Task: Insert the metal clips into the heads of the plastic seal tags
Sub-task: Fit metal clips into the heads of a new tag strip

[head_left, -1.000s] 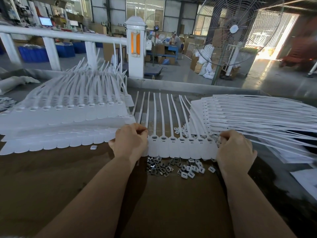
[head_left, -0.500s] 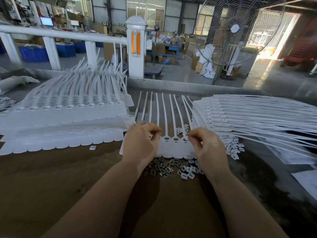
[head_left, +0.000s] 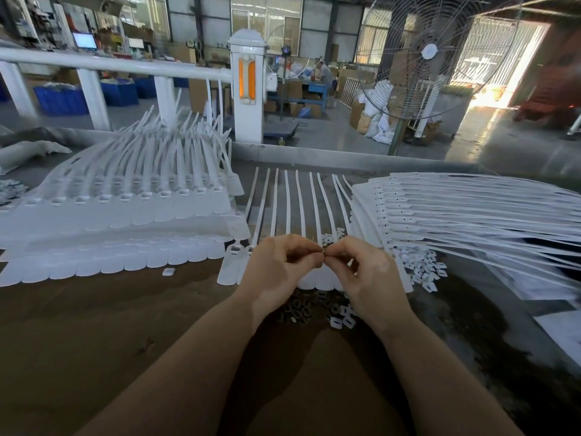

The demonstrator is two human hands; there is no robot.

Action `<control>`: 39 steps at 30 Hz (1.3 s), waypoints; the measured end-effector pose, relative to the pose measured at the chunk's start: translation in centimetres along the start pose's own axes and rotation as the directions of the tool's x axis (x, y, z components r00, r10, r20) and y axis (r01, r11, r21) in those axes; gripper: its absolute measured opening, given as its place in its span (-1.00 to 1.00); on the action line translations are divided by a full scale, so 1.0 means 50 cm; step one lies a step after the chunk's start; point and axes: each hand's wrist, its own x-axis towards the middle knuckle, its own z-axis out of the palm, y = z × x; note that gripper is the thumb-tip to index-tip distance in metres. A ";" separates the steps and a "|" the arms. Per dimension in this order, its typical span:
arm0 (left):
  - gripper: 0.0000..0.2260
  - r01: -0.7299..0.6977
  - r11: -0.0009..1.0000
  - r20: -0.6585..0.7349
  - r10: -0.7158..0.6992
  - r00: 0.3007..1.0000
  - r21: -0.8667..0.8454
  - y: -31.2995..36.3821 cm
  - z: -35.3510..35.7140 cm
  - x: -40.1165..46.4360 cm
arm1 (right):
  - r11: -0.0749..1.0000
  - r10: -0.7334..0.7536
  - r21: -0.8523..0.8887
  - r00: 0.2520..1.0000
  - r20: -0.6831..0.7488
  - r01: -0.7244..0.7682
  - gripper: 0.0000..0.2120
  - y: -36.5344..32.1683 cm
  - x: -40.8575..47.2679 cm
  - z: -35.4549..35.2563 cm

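Both hands, left hand (head_left: 276, 265) and right hand (head_left: 367, 272), pinch something tiny just above the tag row (head_left: 231, 269), whose straps run toward the desk's far edge

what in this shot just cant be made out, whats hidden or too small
- Head view: whatever the left hand and right hand pinch between their fingertips is too small to name.
- The middle heads of the tag strip are covered by both hands.
- The pile of clips is partly behind the wrists, too small to count.
- The right stack of tags runs off the right edge.
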 end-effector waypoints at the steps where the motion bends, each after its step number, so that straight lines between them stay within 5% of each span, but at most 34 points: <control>1: -0.89 0.007 1.000 0.003 -0.007 1.000 -0.007 0.000 0.000 0.000 | 1.000 -0.010 0.013 1.000 -0.005 0.010 -0.99 -0.001 0.000 0.000; 17: -0.92 0.058 0.995 -0.006 -0.059 0.998 -0.084 -0.007 -0.004 -0.001 | 0.996 -0.007 0.089 1.000 0.019 0.005 -0.87 -0.002 -0.005 -0.003; 25: -0.81 0.174 0.976 -0.232 -0.201 0.952 -0.132 -0.025 -0.024 0.013 | 0.995 0.078 -0.071 0.995 0.056 -0.074 -0.86 0.006 -0.008 -0.002; 39: -0.94 0.198 0.979 -0.227 -0.183 0.957 0.043 -0.031 -0.043 0.019 | 0.926 0.129 -0.371 0.980 0.148 -0.066 -0.81 0.003 -0.007 0.004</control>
